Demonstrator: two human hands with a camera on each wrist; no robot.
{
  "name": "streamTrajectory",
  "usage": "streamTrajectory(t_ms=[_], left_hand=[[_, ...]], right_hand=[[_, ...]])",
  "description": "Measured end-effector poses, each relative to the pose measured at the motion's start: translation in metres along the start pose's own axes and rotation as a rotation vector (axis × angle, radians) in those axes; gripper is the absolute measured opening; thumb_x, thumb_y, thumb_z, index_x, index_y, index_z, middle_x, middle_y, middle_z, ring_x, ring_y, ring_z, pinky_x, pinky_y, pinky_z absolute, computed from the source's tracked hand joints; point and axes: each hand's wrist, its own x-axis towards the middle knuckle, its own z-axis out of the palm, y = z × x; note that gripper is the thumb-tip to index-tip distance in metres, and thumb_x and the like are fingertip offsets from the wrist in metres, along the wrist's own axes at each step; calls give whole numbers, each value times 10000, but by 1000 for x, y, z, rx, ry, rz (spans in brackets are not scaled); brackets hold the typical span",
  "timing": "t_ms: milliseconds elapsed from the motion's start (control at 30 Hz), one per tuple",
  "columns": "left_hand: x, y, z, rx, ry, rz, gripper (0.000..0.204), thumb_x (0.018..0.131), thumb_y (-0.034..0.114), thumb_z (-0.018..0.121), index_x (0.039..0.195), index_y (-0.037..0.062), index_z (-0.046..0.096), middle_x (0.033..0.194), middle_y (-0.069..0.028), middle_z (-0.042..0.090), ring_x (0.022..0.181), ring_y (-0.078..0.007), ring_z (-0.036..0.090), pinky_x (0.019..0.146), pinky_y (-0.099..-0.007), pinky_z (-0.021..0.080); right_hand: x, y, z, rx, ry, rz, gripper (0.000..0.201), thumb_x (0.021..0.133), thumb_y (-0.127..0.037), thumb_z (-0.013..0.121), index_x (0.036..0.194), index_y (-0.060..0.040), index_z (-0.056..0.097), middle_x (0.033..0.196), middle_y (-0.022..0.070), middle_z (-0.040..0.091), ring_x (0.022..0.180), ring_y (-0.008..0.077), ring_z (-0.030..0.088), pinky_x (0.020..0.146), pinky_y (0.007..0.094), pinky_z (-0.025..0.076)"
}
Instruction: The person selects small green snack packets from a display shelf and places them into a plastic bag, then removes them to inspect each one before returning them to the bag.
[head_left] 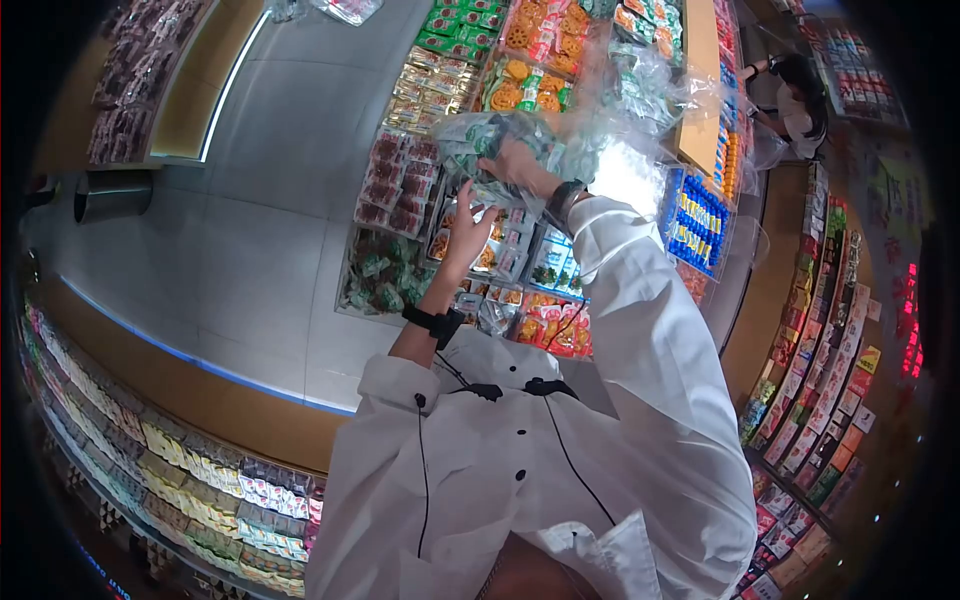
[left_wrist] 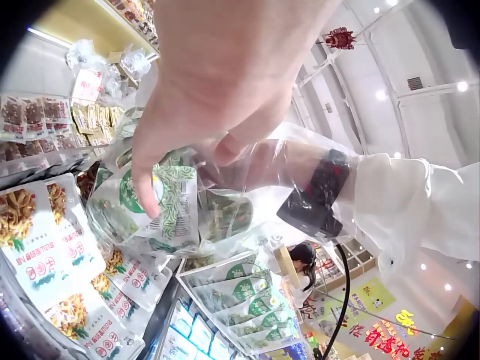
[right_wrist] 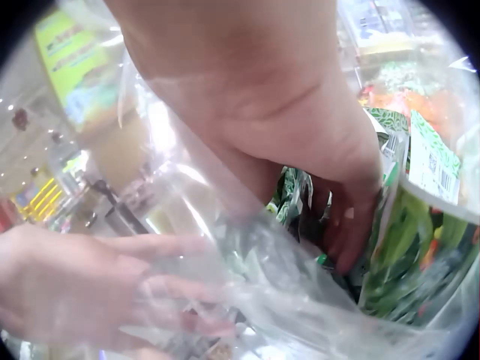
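Packets with green-and-white labels sit inside a clear plastic bag, at the upper middle of the head view, where I have the right hand reaching in with its fingers bent down among them; I cannot tell whether that grip has caught one. My left hand touches the outside of the bag with a released grip, fingers extended, and white food packs lie at the lower left of the left wrist view.

Packets are in the plastic bag, which is over the display; shelves stand on the right.
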Motion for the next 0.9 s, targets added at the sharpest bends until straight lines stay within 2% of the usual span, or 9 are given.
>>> streamTrajectory(t_ms=[133,200,267,333,400,533,600,833,900], left_hand=[[-4,2,0,21,-3,-19,710,929,176,602,1522,111,218,1504,-190,340,1227,-257,513,910,-387,499],[-5,4,3,30,4,-20,707,929,174,605,1521,106,224,1507,-189,340,1226,-254,515,908,-386,500],[-6,4,8,0,21,19,700,931,195,626,1502,75,239,1440,-215,401,1224,-306,513,962,-399,455],[-8,2,11,13,12,21,696,931,196,627,1500,74,246,1435,-214,407,1216,-303,522,947,-399,463],[-5,1,12,27,-4,31,692,931,197,628,1498,73,252,1430,-212,413,1207,-300,530,932,-398,471],[-8,1,14,80,-11,-31,683,938,204,617,1502,85,252,1427,-198,418,1210,-280,533,918,-399,478],[-8,2,16,92,-14,-54,677,942,207,610,1504,88,252,1437,-193,409,1217,-274,528,918,-399,477],[-12,10,16,70,27,-58,659,952,193,580,1505,76,242,1478,-174,357,1248,-288,498,968,-401,449],[-11,8,18,59,22,-43,652,953,185,574,1503,70,244,1476,-174,360,1244,-286,500,977,-402,445]], right_hand=[[-3,17,5,56,-27,-13,737,801,-459,720,1173,129,478,995,338,639,956,472,625,827,492,515],[-5,21,16,43,264,-94,720,806,-429,716,1207,108,453,1028,329,637,961,473,626,832,497,517],[-6,17,14,47,250,-72,729,809,-429,708,1229,100,434,1040,319,638,967,466,629,835,493,521],[-15,-1,2,57,243,-39,739,813,-430,701,1251,92,416,1053,309,639,973,459,632,838,490,525],[-19,-15,-10,-14,102,78,673,821,-431,688,1203,86,489,1022,282,660,960,433,649,820,476,541],[-18,-14,-14,-37,62,40,504,827,-365,669,1069,73,608,986,269,677,927,417,667,789,466,556],[-15,-14,-14,-8,106,46,310,813,-254,649,912,37,688,934,259,690,872,413,681,761,464,566],[-13,-2,-16,27,151,-21,232,789,-170,636,902,20,706,883,260,683,831,412,683,750,462,569],[-16,5,-29,-33,152,-82,219,756,-151,636,849,38,695,875,244,691,857,388,686,759,463,564]])
